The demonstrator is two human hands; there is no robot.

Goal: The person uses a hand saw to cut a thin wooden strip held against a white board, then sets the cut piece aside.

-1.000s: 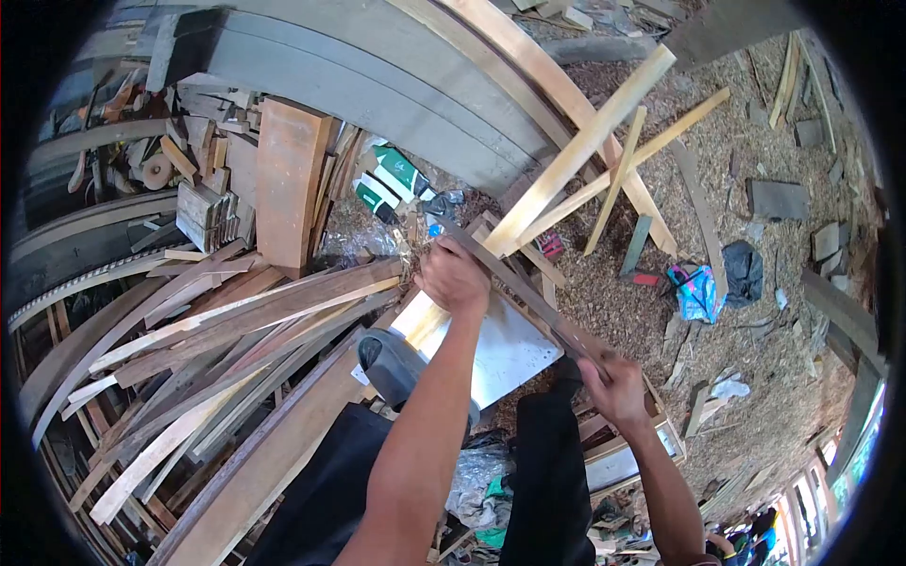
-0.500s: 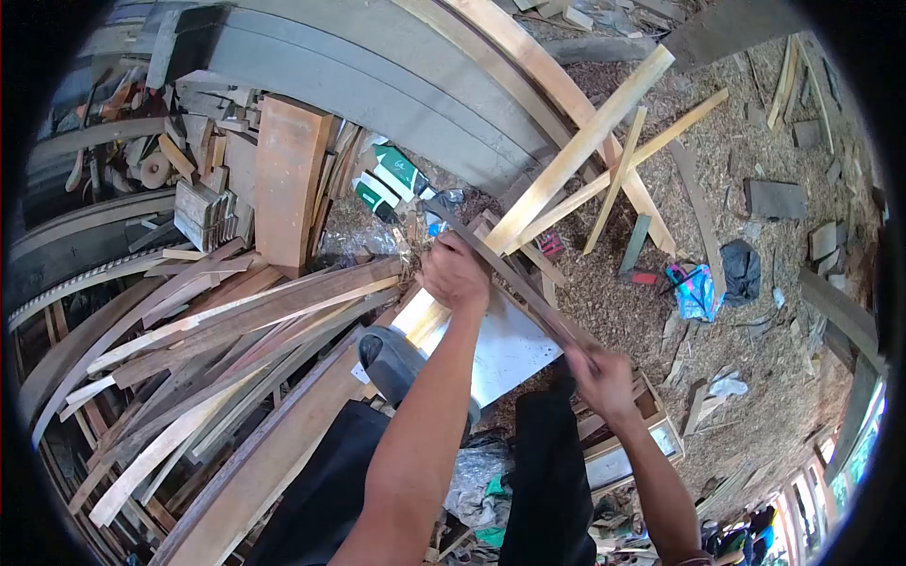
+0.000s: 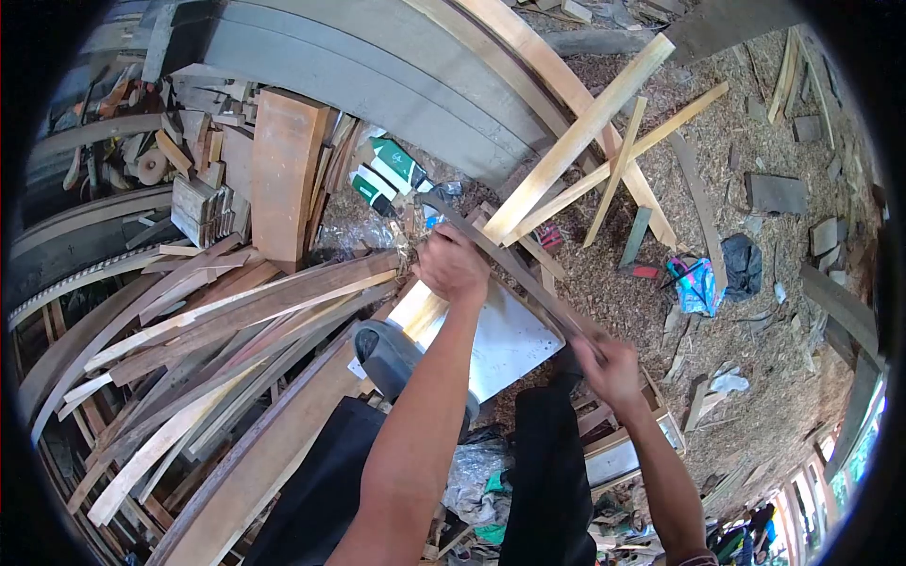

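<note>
A long, narrow dark strip (image 3: 528,283) runs slantwise from the upper middle down to my right hand (image 3: 612,374), which is closed round its near end. My left hand (image 3: 453,264) is closed beside the strip's far half, with the fingers right at its edge; I cannot tell what they hold. Below both hands lies a white board (image 3: 510,344), partly covered by the strip and my left forearm. A pale wood piece (image 3: 415,313) shows next to my left wrist. Close to my left forearm is a rounded grey object (image 3: 385,357).
Long wood strips (image 3: 236,330) are heaped on the left, near an upright orange-brown board (image 3: 283,174). Pale battens (image 3: 585,137) lean crosswise ahead. Green-and-white boxes (image 3: 392,168) lie beyond my left hand. Shavings cover the floor around a blue packet (image 3: 696,286); a wooden frame (image 3: 628,439) lies lower right.
The view has shifted slightly, so most things sit a little higher. Both hands keep their places at the strip; my right hand looks less blurred than before.
</note>
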